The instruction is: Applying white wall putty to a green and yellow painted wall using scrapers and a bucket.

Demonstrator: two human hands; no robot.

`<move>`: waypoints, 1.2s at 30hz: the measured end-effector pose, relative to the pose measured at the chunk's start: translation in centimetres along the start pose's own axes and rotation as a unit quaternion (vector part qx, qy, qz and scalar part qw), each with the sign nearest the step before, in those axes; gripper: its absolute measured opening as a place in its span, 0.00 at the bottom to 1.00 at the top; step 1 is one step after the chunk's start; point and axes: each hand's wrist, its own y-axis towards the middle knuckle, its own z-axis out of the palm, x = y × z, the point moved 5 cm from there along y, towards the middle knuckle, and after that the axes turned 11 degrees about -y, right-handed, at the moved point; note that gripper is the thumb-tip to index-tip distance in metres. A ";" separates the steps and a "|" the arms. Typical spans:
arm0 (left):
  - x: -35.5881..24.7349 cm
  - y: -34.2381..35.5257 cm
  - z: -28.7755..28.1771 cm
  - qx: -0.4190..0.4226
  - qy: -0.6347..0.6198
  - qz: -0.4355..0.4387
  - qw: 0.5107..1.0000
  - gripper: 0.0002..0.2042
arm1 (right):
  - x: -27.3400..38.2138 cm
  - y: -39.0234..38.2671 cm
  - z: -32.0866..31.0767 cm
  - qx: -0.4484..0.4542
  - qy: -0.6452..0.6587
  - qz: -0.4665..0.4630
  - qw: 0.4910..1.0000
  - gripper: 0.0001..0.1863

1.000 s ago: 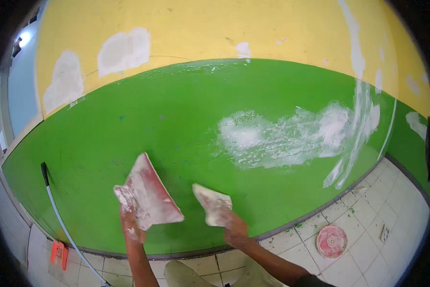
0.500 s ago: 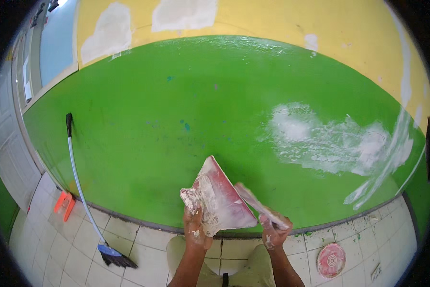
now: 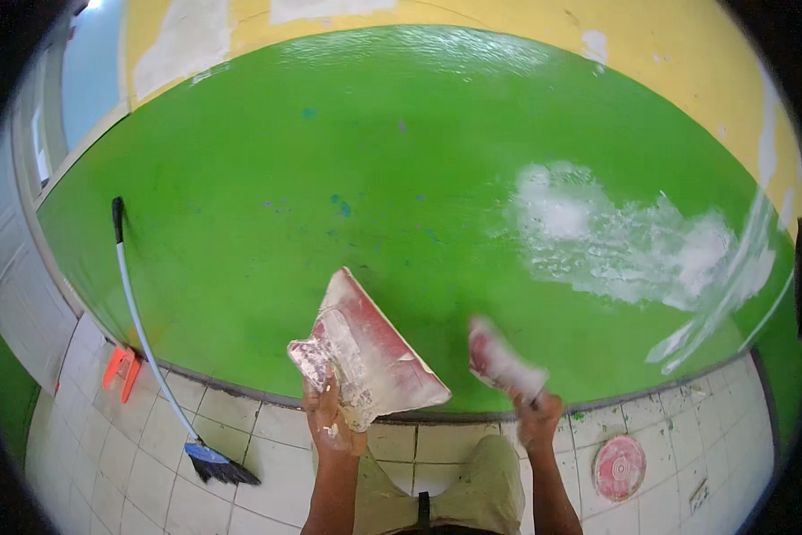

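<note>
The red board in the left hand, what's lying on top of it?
Whitish filler is smeared on the red board, heaped near the left hand. The board's underside and the wall strip behind it are covered.

Green wall (image 3: 347, 178): glossy paint, sheen near top; rough, matt white filler patch (image 3: 624, 241) smeared on it. Red trowel board (image 3: 374, 343) in left hand (image 3: 330, 423): smooth, plastic-looking, crusted with lumpy white putty. Putty knife (image 3: 501, 361) in right hand (image 3: 537, 417): blurred, putty-coated. Floor tiles (image 3: 151, 464): pale ceramic, dull, dusty. Broom (image 3: 151, 348): smooth handle, 1 bristly head.
</note>
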 end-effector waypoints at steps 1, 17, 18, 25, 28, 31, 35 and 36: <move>0.8 -0.1 -1.6 -0.001 0.043 0.028 0.999 0.22 | -0.7 0.2 -0.3 -0.010 -0.006 0.019 1.000 0.12; 4.6 -5.0 -3.1 0.163 0.171 -0.025 0.971 0.33 | -2.4 -4.5 4.1 -0.173 0.654 0.235 0.698 0.12; 4.2 -4.9 -3.3 0.168 0.222 -0.017 0.960 0.34 | -2.6 -4.7 4.0 -0.202 0.633 0.232 0.710 0.12; 3.6 -2.5 -9.6 0.133 0.159 -0.085 0.974 0.32 | -2.5 -7.6 -1.3 -0.326 0.479 0.130 0.805 0.10; 3.4 -5.6 -4.2 0.409 0.449 0.099 0.788 0.26 | 1.9 -9.1 -5.3 -0.145 0.244 -0.144 0.948 0.16; 5.6 -5.6 -1.9 0.132 0.102 -0.249 0.954 0.27 | 2.6 -10.6 -6.0 -0.116 0.130 -0.267 0.948 0.21; 4.3 -6.3 -0.2 0.393 0.498 0.071 0.770 0.25 | -3.6 -13.3 -5.9 -0.059 0.058 -0.211 0.974 0.23; 4.1 -6.5 0.2 0.384 0.495 0.118 0.770 0.25 | -6.6 -14.4 -5.6 -0.071 0.042 -0.168 0.982 0.22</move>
